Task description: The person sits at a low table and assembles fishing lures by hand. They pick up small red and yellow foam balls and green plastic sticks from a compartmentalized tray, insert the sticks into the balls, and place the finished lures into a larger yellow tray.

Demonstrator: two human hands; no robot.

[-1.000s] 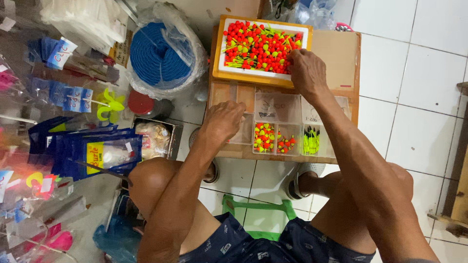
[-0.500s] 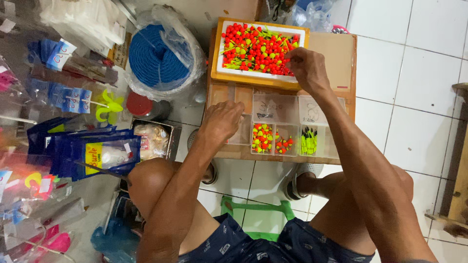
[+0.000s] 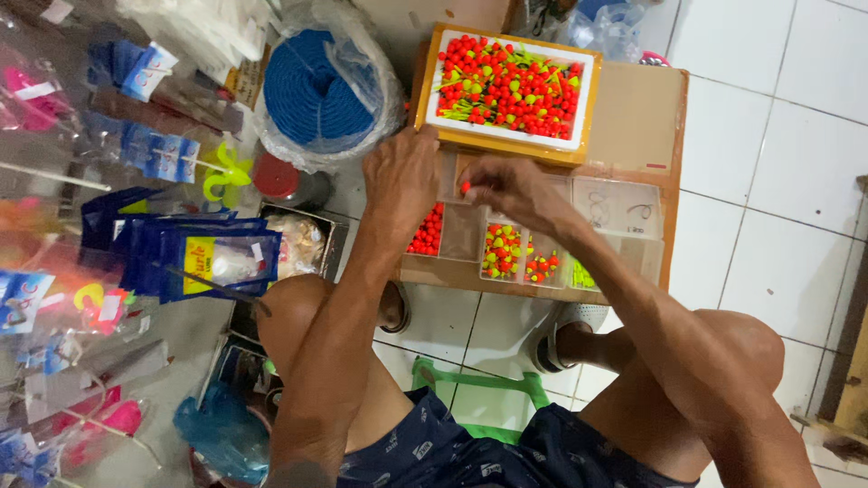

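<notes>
A white tray (image 3: pixel 586 87) full of small red and yellow-green fishing floats sits at the back of a cardboard surface (image 3: pixel 636 117). In front of it lies a clear compartment box (image 3: pixel 624 217) with floats sorted by colour. My right hand (image 3: pixel 508 187) hovers over the box's near-left cells and pinches one small red float (image 3: pixel 465 187) between its fingertips. My left hand (image 3: pixel 401 177) rests on the box's left end, fingers bent down, above a cell of red floats (image 3: pixel 427 233). My knees are below, over a green stool (image 3: pixel 479 390).
A coil of blue rope in a plastic bag (image 3: pixel 324 87) stands left of the tray. Blue packets (image 3: pixel 181 253), pink and yellow lures and bagged goods crowd the left side. A small red lid (image 3: pixel 275 177) lies near the rope. White floor tiles (image 3: pixel 768 181) stretch to the right.
My right hand came back from the tray toward me to the compartment box, now pinching a red float. My left hand shifted up to the box's left end. The camera moved closer.
</notes>
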